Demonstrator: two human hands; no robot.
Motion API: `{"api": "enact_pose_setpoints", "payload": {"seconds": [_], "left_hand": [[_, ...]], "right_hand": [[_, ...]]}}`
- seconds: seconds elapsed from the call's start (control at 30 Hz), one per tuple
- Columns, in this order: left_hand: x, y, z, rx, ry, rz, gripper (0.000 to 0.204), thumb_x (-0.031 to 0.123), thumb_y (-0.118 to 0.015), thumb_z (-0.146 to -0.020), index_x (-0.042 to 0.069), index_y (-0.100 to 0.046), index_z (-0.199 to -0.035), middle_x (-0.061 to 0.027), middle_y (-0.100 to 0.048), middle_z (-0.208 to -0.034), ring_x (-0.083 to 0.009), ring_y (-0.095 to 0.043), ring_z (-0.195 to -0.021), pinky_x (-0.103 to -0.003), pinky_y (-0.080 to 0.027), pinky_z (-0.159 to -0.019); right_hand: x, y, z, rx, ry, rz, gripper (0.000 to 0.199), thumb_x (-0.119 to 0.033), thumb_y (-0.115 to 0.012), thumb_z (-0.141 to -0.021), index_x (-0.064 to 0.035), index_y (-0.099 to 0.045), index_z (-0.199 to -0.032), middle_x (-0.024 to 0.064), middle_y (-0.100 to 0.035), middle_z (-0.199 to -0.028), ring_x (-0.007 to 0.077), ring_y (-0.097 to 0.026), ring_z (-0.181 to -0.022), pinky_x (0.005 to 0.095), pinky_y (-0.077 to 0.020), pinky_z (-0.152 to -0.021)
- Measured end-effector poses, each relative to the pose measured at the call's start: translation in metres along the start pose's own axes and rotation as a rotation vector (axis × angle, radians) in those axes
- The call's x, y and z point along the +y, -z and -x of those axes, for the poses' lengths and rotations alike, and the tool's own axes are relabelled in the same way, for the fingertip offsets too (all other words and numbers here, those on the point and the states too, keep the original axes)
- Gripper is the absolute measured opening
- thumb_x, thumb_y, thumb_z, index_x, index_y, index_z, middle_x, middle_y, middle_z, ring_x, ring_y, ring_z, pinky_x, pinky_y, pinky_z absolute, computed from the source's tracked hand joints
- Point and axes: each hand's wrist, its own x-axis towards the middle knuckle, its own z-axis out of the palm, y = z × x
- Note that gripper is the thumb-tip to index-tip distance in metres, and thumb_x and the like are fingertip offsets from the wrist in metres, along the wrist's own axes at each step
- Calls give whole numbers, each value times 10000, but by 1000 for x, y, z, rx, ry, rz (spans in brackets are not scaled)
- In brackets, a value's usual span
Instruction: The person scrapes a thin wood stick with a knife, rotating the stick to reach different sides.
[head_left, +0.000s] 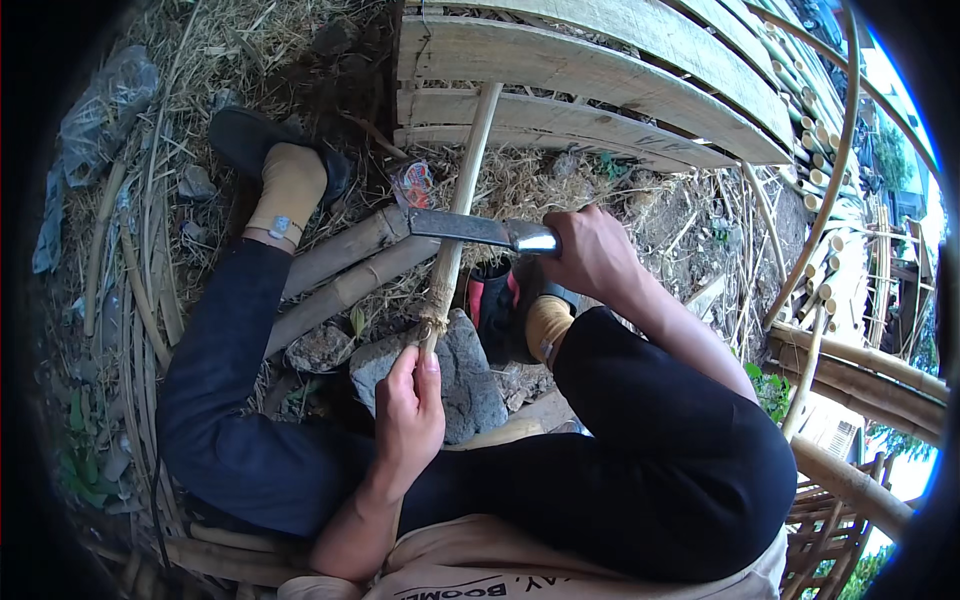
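Observation:
My left hand is closed round the near end of a pale bamboo stick, just below a rough, shaggy node. The stick slants up and away from me, its far end reaching the wooden slats. In my right hand is the handle of a machete, its fingers wrapped round it. The dark blade lies across the middle of the stick, its tip pointing left. Whether the edge bites into the bamboo I cannot tell. Beneath my left hand sits a large grey stone.
Wooden slats stand ahead. Two thick bamboo poles lie between my legs, near a smaller rock. Straw and plastic litter the ground at left. Cut bamboo poles are stacked at right, behind a bent pole.

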Motion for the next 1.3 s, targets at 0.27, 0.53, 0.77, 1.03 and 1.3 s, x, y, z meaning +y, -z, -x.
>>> {"api": "enact_pose_setpoints", "payload": {"seconds": [0.27, 0.53, 0.77, 1.03, 1.3], "left_hand": [[4, -2, 4, -58, 28, -34, 329, 242, -451, -1099, 47, -465, -834, 17, -369, -649, -64, -347, -577, -287, -306, -517], [2, 0, 3, -8, -7, -8, 341, 224, -481, -1080, 2, -491, -821, -88, -412, -574, -150, -378, -492, -372, -316, -485], [0, -2, 4, -74, 65, 58, 330, 199, -488, -1074, -3, -490, -814, -69, -412, -580, -127, -370, -512, -357, -311, -490], [-2, -2, 2, -150, 179, 278, 352, 216, -484, -1081, 18, -483, -789, -2, -409, -591, -82, -359, -547, -323, -310, -500], [-9, -5, 8, -140, 87, 118, 356, 230, -479, -1085, 39, -479, -785, 5, -415, -585, -77, -363, -516, -308, -313, -483]], "right_hand": [[14, -10, -7, 70, -1, 65, 171, -170, -707, -660, -55, -715, -786, 213, -681, -693, 399, -704, -690, 474, -581, -666], [13, -3, -12, 60, -23, 100, 172, -156, -702, -676, -49, -726, -809, 214, -687, -706, 402, -706, -697, 483, -581, -687], [45, 5, -20, 158, -97, 106, 177, -152, -672, -717, -26, -719, -832, 221, -688, -718, 406, -700, -725, 488, -571, -735], [8, -10, 4, -10, 49, -57, 185, -189, -684, -715, -37, -718, -814, 223, -682, -706, 413, -699, -696, 502, -579, -705], [36, 2, -20, 86, -100, 29, 211, -146, -676, -691, -38, -737, -862, 223, -698, -763, 409, -700, -760, 492, -569, -765]]}}
